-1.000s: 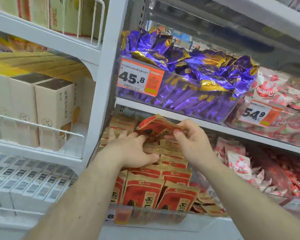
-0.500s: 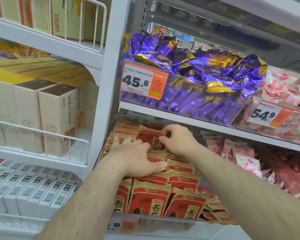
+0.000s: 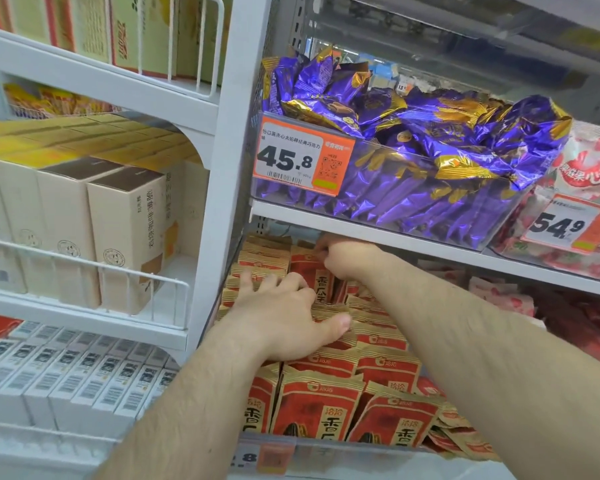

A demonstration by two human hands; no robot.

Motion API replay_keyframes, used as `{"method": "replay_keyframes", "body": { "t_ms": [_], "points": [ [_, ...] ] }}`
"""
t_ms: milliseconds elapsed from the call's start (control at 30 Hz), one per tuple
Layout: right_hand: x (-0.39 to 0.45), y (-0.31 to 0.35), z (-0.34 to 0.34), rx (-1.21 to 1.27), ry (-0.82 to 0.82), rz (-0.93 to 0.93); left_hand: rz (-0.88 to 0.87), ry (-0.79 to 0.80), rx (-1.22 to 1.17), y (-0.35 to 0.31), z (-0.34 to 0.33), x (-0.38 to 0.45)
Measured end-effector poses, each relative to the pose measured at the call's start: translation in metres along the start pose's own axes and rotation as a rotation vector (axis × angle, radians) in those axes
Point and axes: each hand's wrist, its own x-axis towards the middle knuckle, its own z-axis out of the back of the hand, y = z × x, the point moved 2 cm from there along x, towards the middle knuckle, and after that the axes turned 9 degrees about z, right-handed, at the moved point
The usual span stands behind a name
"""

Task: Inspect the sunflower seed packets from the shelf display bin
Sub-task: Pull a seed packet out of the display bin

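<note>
Head view: the sunflower seed packets [image 3: 321, 408] fill the clear display bin [image 3: 326, 452] on the lower shelf, under the purple candy bin [image 3: 413, 188]. The left hand [image 3: 284, 320] lies spread, fingers fairly straight, pressing the middle rows. Far back, the right hand [image 3: 343, 259] curls around an upright packet [image 3: 310, 275], apparently pinching its top. Best to steady neighbouring rows while handling it, so none topple.
</note>
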Motion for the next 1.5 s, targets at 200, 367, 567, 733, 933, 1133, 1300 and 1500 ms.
{"method": "replay_keyframes", "body": {
  "t_ms": [200,367,567,733,933,1133,1300,1500],
  "points": [
    [0.008,-0.008,-0.011,-0.086,0.004,-0.075,0.002,-0.003,-0.012,0.000,0.002,-0.001],
    [0.008,-0.012,-0.011,0.002,-0.023,-0.119,0.004,0.001,-0.028,0.000,0.002,-0.001],
    [-0.025,-0.006,-0.002,0.384,0.035,-0.134,0.008,0.007,-0.065,0.001,0.003,-0.001],
    [-0.023,-0.006,-0.006,0.093,0.073,-0.080,0.017,0.003,-0.078,0.000,0.003,-0.001],
    [-0.021,-0.003,-0.011,-0.082,0.038,-0.125,0.022,-0.001,-0.087,0.001,0.005,-0.002],
    [-0.074,0.004,-0.001,-0.193,-0.487,0.084,0.018,0.003,-0.092,0.003,0.006,-0.003],
    [-0.145,-0.019,0.015,0.134,-1.148,-0.019,0.024,0.020,-0.102,0.004,0.008,-0.006],
    [-0.174,-0.045,0.001,0.926,-1.250,-0.367,0.048,0.024,-0.072,0.000,0.011,-0.012]
  ]
}}
